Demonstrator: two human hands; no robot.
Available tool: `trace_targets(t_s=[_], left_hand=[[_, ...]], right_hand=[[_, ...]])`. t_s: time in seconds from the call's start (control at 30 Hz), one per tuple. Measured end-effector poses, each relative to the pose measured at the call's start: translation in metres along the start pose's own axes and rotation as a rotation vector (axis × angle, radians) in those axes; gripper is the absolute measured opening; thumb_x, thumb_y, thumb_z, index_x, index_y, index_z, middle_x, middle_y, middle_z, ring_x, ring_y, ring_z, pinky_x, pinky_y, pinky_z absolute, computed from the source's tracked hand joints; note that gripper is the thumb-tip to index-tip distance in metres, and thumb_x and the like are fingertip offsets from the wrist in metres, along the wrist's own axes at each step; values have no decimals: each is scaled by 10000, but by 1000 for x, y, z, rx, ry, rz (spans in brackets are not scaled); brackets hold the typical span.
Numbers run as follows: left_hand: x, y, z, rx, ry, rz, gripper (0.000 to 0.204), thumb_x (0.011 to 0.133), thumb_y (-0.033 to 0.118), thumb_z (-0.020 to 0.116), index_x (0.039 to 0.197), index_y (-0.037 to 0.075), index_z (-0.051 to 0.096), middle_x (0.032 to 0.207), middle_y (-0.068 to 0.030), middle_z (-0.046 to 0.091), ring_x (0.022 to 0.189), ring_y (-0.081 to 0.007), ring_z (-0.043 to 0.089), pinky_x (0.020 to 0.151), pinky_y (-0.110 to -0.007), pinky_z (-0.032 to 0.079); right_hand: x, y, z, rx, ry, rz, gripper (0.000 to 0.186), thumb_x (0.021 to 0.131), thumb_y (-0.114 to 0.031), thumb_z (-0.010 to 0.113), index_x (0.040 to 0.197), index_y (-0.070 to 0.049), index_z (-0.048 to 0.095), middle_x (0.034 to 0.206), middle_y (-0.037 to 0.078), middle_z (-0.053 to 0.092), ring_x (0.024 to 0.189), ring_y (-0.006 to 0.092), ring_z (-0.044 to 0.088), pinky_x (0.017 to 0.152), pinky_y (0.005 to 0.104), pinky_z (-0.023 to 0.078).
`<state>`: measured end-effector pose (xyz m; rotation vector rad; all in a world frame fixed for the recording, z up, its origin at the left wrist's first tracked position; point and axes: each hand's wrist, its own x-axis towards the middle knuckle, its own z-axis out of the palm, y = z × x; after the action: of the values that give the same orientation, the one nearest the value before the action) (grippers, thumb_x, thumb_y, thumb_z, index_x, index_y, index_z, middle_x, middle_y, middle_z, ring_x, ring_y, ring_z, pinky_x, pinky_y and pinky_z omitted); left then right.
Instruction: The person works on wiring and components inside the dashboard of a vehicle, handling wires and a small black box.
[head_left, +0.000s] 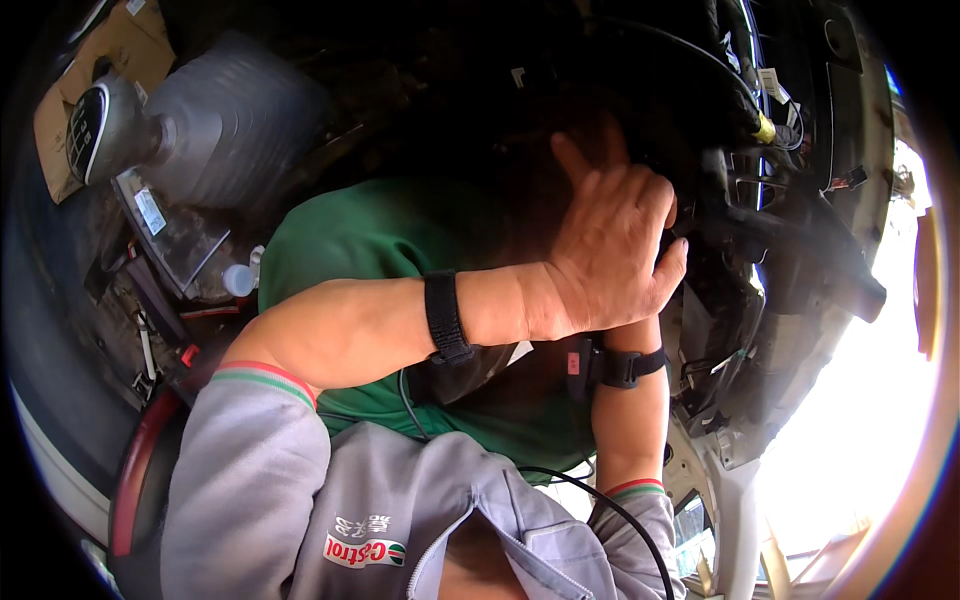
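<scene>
My left arm crosses from the left, and my left hand [615, 240] lies over my right forearm and hand in front of a dark opening. Its fingers bend inward at the right, with the thumb apart from them; anything beneath them is hidden. Behind it, my right hand [606, 140] reaches up into deep shadow, mostly covered, with only dim fingers showing. Black straps circle both wrists; the right wrist strap [630, 369] carries a small dark device. Just right of the hands stand dark brackets [745, 190] and exposed vehicle parts.
At upper left are a gear knob [90, 132], its ridged grey boot [230, 120] and torn cardboard [55, 140]. A pale cap [238, 280] sits below. Wiring [770, 125] with yellow tape runs at upper right, beside a bright opening. Green-clad legs [340, 235] lie beneath my arms.
</scene>
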<state>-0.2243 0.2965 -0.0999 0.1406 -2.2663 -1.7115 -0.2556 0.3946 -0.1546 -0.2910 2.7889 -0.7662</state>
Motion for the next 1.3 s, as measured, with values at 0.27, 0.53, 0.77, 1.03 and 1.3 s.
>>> trace_targets(t_s=[0.27,0.53,0.77,1.03,1.3], left_hand=[[21,-13,-10,-120,6,-1,247,646,17,648,852,47,517,832,-132,549,818,-354,537,775,-434,431],[30,-13,-15,-152,112,5,185,713,40,663,826,54,517,813,-118,548,811,-333,538,793,-436,429],[31,-14,-19,-129,91,-41,173,760,132,683,800,61,530,803,-111,558,810,-323,551,788,-439,432],[30,-13,-18,-124,94,-56,173,758,153,686,796,71,539,798,-99,563,794,-315,559,760,-432,433],[36,-19,-22,-111,103,-132,161,760,157,690,797,66,562,813,-102,610,814,-324,603,754,-447,470]], right_hand=[[3,-11,3,69,-9,36,263,862,-155,679,1069,-2,624,952,169,698,917,297,687,769,397,533],[5,-21,4,106,-9,55,262,862,-151,676,1070,-2,623,946,162,696,909,281,686,770,388,532],[8,-29,7,136,-14,64,260,862,-148,674,1071,-1,623,941,156,695,903,268,684,771,379,531],[8,-32,3,168,-17,83,258,862,-144,672,1071,-1,623,936,149,693,895,252,682,772,370,529],[17,-43,24,287,-6,96,256,862,-140,669,1072,-1,623,930,142,692,887,237,681,773,361,528]])
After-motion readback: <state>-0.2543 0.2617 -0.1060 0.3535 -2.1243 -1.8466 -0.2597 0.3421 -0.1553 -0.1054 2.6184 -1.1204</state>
